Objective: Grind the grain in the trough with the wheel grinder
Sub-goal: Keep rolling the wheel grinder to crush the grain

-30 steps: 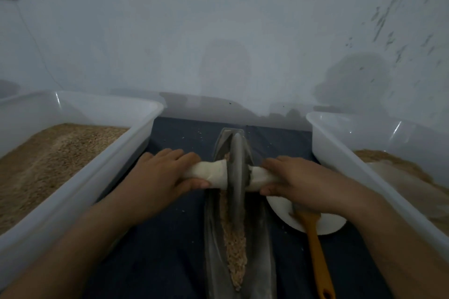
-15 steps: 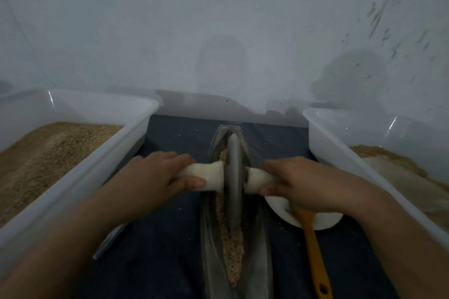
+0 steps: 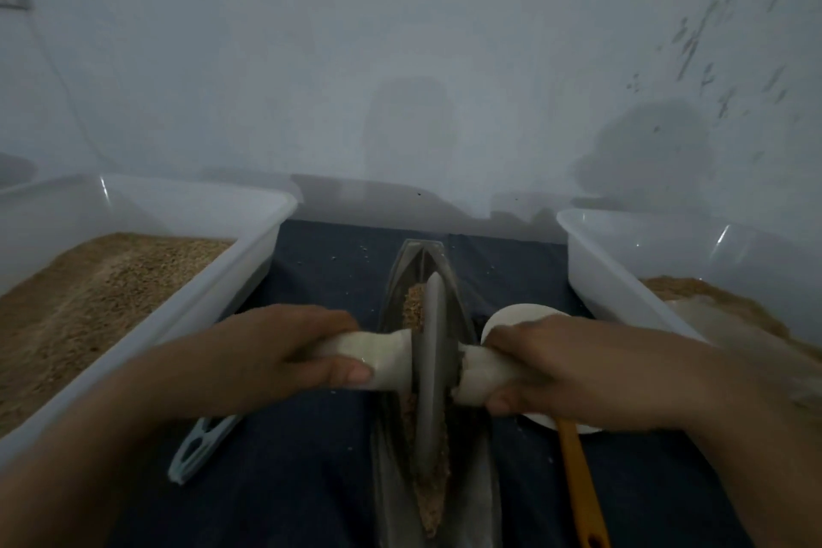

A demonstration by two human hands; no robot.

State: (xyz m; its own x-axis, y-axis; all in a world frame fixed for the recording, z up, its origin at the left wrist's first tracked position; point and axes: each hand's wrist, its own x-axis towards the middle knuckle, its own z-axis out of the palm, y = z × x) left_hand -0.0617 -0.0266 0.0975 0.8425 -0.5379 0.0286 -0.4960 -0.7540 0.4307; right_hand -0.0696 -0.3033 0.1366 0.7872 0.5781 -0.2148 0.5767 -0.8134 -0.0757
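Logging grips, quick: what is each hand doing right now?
Left hand: grips the grinder's left handle.
Right hand: grips the right handle.

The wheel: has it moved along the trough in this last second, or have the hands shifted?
The wheel has rolled back toward the person along the trough, leaving grain showing beyond it. The left hand and right hand still grip the same white handles. The bins, spoon and cloth stayed put.

A single head-worn camera looks forward and down from close above the counter [image 3: 311,481], facing the pale wall [image 3: 400,58] at the counter's far edge, with both forearms entering from the near edge.
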